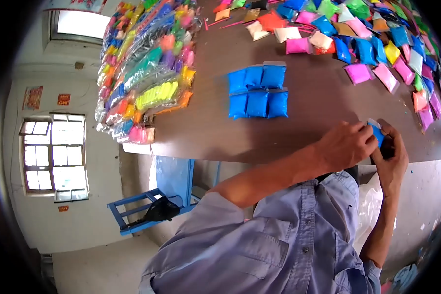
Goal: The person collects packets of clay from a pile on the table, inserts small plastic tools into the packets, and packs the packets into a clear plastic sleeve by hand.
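At the table's near edge, on the right, my left hand and my right hand meet around a small blue packet with a clear plastic edge. The fingers of my left hand are closed at one side of it. My right hand grips its other side, with thumb and fingers curled, and partly hides it. Further left on the tabletop, several blue packets lie flat together in two neat rows.
A heap of loose coloured packets spreads over the back and right of the brown table. Clear bags of colourful packs are stacked on the left. A blue chair with a black item stands beyond the near edge.
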`<state>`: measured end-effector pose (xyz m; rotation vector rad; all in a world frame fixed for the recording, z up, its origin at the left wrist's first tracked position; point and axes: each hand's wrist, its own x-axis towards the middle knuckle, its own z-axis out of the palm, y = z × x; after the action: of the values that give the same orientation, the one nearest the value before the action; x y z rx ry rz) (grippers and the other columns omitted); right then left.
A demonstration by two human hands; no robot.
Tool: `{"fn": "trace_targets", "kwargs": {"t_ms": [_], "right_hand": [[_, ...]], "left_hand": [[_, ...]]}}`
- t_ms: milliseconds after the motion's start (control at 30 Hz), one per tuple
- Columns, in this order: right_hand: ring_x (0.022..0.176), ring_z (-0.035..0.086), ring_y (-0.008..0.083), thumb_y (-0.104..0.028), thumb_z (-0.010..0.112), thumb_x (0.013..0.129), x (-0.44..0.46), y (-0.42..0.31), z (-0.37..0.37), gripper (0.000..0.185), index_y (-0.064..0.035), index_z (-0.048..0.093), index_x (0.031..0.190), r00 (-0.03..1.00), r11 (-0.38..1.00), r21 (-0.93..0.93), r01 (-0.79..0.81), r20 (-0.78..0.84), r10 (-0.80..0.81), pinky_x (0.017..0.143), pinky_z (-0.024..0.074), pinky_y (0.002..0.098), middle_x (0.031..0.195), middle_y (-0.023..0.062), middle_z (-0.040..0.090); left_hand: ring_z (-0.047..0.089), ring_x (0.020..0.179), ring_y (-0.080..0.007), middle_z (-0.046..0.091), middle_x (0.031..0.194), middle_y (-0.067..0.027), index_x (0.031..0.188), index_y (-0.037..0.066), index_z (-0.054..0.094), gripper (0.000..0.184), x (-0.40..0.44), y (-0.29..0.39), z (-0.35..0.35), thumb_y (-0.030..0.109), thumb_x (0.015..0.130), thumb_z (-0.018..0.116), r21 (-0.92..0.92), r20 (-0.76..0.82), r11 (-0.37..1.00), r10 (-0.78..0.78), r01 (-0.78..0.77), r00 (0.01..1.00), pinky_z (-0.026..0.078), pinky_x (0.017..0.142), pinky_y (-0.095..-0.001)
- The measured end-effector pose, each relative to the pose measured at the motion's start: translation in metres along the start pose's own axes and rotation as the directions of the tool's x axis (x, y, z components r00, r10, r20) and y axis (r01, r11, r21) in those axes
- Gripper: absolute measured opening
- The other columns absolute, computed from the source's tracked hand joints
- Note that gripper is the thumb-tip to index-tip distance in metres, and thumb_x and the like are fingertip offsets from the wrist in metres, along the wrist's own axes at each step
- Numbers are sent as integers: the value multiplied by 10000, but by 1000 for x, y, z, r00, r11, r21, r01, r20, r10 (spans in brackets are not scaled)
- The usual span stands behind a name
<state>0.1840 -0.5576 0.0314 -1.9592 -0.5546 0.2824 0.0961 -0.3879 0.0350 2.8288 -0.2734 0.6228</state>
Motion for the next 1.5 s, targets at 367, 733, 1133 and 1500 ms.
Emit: {"fn": "trace_targets", "kwargs": {"t_ms": [367, 733, 1133, 1500], "right_hand": [[757, 638, 116, -134, 882, 796, 0, 14, -6, 425, -65, 711, 1179, 1000, 999, -44, 25, 0, -25, 681, 536, 305, 890, 39, 686], [813, 718, 197, -180, 882, 773, 3, 5, -11, 471, -100, 724, 1210, 996, 993, -77, 85, -6, -85, 752, 595, 331, 987, 64, 732], [779, 688, 195, -225, 901, 750, 2, 6, -10, 478, -117, 725, 1180, 999, 996, -76, 47, -15, -49, 737, 571, 344, 928, 36, 706], [907, 742, 270, -165, 877, 775, 2, 23, -7, 258, -89, 797, 1008, 927, 924, -153, 349, -90, -365, 748, 597, 363, 1164, 66, 769]], "left_hand": [[675, 852, -204, 619, 984, -27, 1058, 109, 669, 228, 1, -9, -5, 142, 833, 686, 3, 74, 998, 59, -60, 995, 582, 623, -357], [662, 812, -233, 622, 894, -41, 1067, 84, 702, 235, 11, -14, -1, 37, 838, 683, -66, 91, 996, 59, -53, 994, 547, 623, -365], [687, 819, -327, 631, 905, -96, 1052, 68, 691, 181, 13, -22, 10, -7, 889, 678, -202, 55, 978, -40, 50, 998, 551, 661, -452], [692, 818, -353, 623, 905, -109, 1036, 80, 675, 157, 21, -20, 7, -5, 905, 659, -144, 107, 983, -96, 111, 990, 553, 671, -477]]}}
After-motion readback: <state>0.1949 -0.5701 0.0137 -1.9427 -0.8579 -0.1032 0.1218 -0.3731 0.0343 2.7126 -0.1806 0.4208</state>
